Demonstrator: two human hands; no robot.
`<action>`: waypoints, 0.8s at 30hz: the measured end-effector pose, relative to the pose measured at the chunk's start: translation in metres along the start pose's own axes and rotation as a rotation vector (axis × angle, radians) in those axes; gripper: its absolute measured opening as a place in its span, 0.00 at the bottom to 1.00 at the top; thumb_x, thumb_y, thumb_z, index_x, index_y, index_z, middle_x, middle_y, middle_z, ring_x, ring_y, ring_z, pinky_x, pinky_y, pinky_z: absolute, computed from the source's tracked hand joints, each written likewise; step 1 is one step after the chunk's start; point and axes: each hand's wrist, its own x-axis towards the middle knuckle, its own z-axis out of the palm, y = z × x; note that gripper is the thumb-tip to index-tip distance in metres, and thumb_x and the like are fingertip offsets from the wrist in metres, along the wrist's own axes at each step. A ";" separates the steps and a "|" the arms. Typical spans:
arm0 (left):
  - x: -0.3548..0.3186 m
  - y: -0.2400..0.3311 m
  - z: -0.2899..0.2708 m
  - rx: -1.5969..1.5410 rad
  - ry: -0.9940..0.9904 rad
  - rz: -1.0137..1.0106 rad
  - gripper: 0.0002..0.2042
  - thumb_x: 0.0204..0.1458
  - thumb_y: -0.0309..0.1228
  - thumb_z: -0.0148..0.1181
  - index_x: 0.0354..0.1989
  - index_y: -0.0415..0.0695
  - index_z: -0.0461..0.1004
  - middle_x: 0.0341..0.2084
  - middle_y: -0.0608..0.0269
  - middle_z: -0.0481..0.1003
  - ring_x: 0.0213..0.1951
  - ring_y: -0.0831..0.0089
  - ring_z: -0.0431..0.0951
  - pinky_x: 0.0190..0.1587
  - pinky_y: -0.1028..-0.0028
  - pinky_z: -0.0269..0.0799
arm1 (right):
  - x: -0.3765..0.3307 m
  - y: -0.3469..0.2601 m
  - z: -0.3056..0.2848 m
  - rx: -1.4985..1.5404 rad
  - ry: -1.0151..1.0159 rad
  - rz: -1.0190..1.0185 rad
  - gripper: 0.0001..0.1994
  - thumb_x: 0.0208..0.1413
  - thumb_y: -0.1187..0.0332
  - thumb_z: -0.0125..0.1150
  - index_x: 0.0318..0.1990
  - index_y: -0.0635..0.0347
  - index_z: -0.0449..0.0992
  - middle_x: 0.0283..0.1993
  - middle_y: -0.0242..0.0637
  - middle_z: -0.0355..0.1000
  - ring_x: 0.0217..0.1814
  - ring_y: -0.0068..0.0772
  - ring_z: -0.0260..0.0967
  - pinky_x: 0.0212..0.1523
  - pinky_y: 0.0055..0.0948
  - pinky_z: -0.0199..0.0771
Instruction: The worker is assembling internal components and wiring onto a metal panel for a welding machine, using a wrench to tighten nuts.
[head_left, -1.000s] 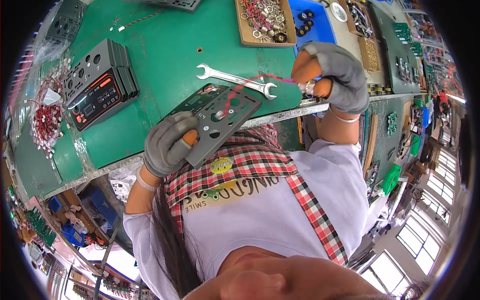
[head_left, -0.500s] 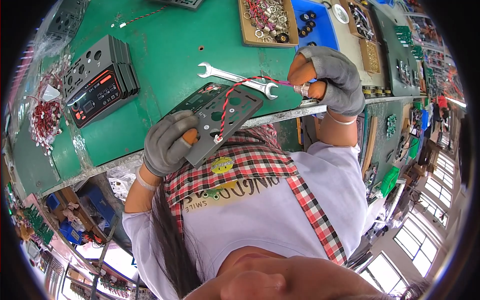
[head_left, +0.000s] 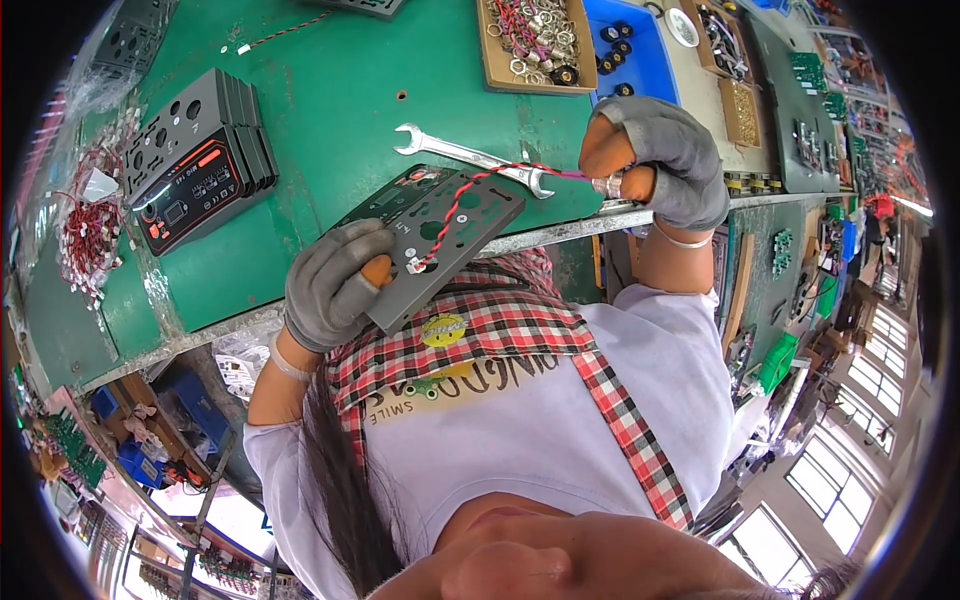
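Presently, my left hand point(head_left: 340, 285) presses the near left end of a dark grey panel point(head_left: 462, 228) between thumb and fingers. This panel is tilted above the near edge of the green bench point(head_left: 340, 110), in front of my apron; whether it also touches the bench, I cannot tell. My right hand point(head_left: 665, 165), to the right, pinches a small shiny metal part point(head_left: 605, 186) between thumb and finger. From it a red and black twisted cable point(head_left: 462, 195) runs left over the panel, and its white plug point(head_left: 416, 267) hangs close to the face, maybe touching.

In my judgement, the plug could catch in one of the holes if I pull the cable sideways. The metal part could also slip, because the pinch is narrow and the gloves are thick. If my left thumb becomes loose, the panel could slide off toward my lap.

About the counting: I see one panel in hand, one cable in hand and one wrench point(head_left: 455, 152) just beyond the panel. At left is one stack of panels point(head_left: 200, 160), perhaps four; far right, one carton box point(head_left: 540, 88) and one blue tray point(head_left: 655, 75).
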 end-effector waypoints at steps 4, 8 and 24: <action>0.001 0.001 -0.001 0.007 0.009 -0.007 0.18 0.28 0.25 0.62 0.33 0.43 0.66 0.36 0.57 0.73 0.37 0.57 0.77 0.31 0.68 0.76 | -0.007 0.004 -0.004 0.000 -0.009 -0.021 0.09 0.44 0.71 0.58 0.33 0.68 0.74 0.30 0.44 0.72 0.32 0.40 0.70 0.32 0.32 0.67; 0.000 0.000 -0.001 0.004 0.014 -0.002 0.18 0.28 0.25 0.62 0.33 0.43 0.67 0.36 0.57 0.73 0.38 0.57 0.77 0.31 0.69 0.76 | -0.011 0.009 -0.006 0.006 0.046 -0.019 0.09 0.46 0.71 0.57 0.34 0.67 0.74 0.30 0.45 0.72 0.32 0.41 0.69 0.32 0.32 0.67; 0.002 0.004 -0.002 0.027 0.022 -0.060 0.19 0.27 0.25 0.63 0.34 0.42 0.69 0.36 0.57 0.73 0.37 0.55 0.77 0.31 0.68 0.75 | 0.048 0.033 0.072 0.345 -0.256 0.139 0.08 0.50 0.73 0.52 0.35 0.69 0.72 0.28 0.41 0.69 0.27 0.32 0.65 0.27 0.28 0.63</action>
